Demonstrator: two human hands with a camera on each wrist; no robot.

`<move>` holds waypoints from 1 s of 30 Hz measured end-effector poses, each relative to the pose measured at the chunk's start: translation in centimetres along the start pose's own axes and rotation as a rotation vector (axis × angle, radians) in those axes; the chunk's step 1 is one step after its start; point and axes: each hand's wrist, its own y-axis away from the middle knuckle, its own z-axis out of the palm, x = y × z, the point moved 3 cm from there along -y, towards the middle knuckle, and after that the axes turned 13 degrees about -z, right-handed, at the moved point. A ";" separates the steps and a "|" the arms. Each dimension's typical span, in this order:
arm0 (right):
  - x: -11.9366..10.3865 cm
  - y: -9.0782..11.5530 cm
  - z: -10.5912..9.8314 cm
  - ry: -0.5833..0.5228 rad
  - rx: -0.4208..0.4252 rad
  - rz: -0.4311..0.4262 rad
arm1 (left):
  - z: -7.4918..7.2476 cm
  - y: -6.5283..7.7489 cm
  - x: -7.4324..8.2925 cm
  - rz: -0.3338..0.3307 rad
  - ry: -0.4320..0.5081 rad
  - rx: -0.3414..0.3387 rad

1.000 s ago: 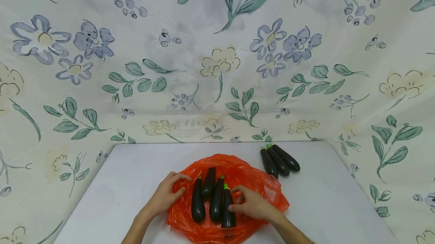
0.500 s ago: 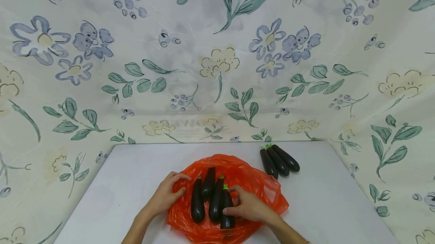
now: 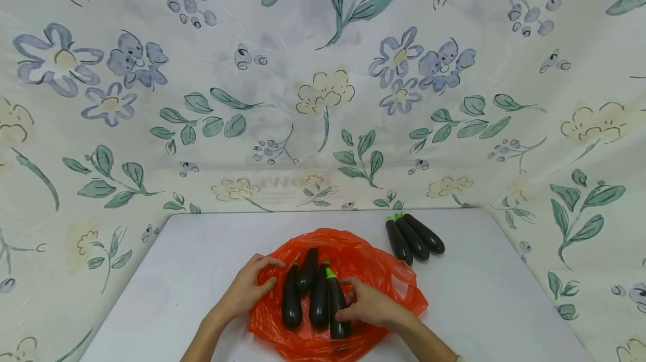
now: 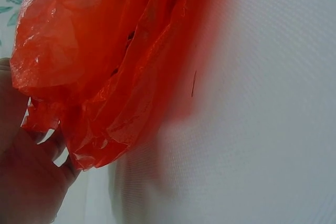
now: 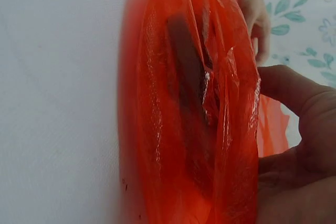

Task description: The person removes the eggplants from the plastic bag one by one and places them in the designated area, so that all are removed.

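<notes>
A red plastic bag (image 3: 353,247) lies spread on the white table, with several dark eggplants in it. My right hand (image 3: 370,303) holds the rightmost eggplant (image 3: 338,300), thumb on its lower body and fingers along its right side. Its green stem end touches the neighbouring eggplant (image 3: 319,303). My left hand (image 3: 247,288) grips the bag's left rim with curved fingers, beside the leftmost eggplant (image 3: 291,303). In the left wrist view, the bag (image 4: 115,61) partly hides the left hand (image 4: 31,177). Bag film (image 5: 157,103) covers the right fingertips in the right wrist view.
Three more eggplants (image 3: 416,238) lie together on the table (image 3: 212,238) at the back right, close to the bag's edge. A floral cloth (image 3: 323,126) hangs behind the table and along its sides.
My right hand has shifted slightly left with the rightmost eggplant. That eggplant's stem end has swung up and left against its neighbour. My left hand has stayed in place.
</notes>
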 end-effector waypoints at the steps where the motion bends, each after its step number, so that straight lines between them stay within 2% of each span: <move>1: 0.0 0.0 -0.1 -0.016 -0.009 0.005 | 0.0 0.0 0.0 -0.002 0.000 -0.001; 7: 0.1 0.0 -0.1 -0.088 -0.046 0.016 | 0.1 0.0 0.0 -0.012 0.005 -0.004; 14: -0.1 0.2 -0.1 -0.179 -0.037 0.002 | 0.2 0.1 0.0 -0.014 0.014 -0.009; 23: -0.4 0.3 -0.9 -0.126 0.017 -0.029 | 0.1 0.0 -0.1 -0.020 0.005 0.007; 30: -1.3 0.9 -1.9 -0.182 0.065 -0.067 | -0.2 0.2 -0.2 -0.001 0.011 0.025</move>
